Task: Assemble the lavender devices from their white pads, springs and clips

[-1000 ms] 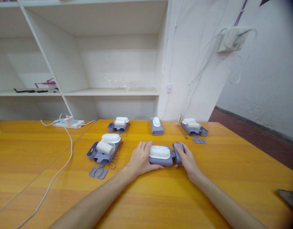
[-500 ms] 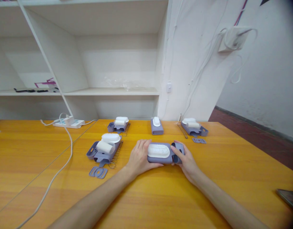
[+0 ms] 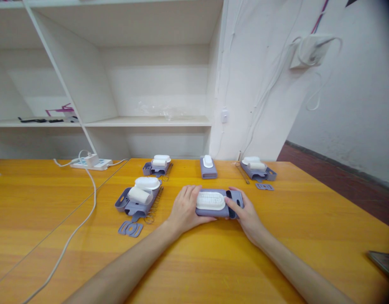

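My left hand grips the left end of a grey-purple plastic case, which lies on its back with a ribbed white oval piece on top. At its right end, my right hand is closed on a matching grey-purple end piece, thumb across its top. A dark gap shows between case and end piece. Just left of my hands lies another set: a grey-purple housing, a white roll, a white oval piece, a coil spring and flat grey-purple parts.
A closed grey-purple case stands at the table's back. Similar sets with a housing and another housing flank it. A power strip with a white cable lies left; a dark flat object is at right.
My right hand has moved slightly left, bringing the end piece closer to the case and narrowing the gap. My left hand stays in place.
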`<state>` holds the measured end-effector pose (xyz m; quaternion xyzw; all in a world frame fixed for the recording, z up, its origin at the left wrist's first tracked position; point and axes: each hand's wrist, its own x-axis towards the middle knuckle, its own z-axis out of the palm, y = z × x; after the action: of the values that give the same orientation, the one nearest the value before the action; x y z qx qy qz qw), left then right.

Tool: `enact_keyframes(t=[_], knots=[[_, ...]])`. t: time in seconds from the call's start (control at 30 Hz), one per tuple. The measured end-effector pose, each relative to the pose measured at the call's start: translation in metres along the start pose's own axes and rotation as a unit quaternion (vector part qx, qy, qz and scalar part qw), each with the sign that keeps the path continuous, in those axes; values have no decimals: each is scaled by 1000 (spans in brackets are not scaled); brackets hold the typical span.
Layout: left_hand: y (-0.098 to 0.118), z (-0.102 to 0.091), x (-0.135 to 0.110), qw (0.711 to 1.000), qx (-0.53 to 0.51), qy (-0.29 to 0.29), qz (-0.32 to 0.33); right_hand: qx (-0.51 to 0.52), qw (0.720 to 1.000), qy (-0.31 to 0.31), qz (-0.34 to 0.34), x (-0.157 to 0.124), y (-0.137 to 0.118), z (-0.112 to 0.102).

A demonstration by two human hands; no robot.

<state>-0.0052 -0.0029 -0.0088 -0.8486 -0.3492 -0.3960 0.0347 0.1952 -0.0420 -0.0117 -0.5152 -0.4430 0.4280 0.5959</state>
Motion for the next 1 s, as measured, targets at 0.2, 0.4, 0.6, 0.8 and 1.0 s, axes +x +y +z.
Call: enact_keyframes(t=[0.2,0.4,0.6,0.8,1.0], knots=[[-3,3,-3,999,24,0,42,-76,995,31,-51,-2,3,0],[0,5,-3,998,45,-13,47,-94,991,69,-70,-5,6,6],[-2,7,-3,998,14,-14,66,-94,994,35,-44,-2,8,4],[1,8,-2,999,-1,-11,36,-28,998,45,-39,1,12,5],[3,8,-1,999,-31,-17,-17,16,997,63,-42,4,13,7]])
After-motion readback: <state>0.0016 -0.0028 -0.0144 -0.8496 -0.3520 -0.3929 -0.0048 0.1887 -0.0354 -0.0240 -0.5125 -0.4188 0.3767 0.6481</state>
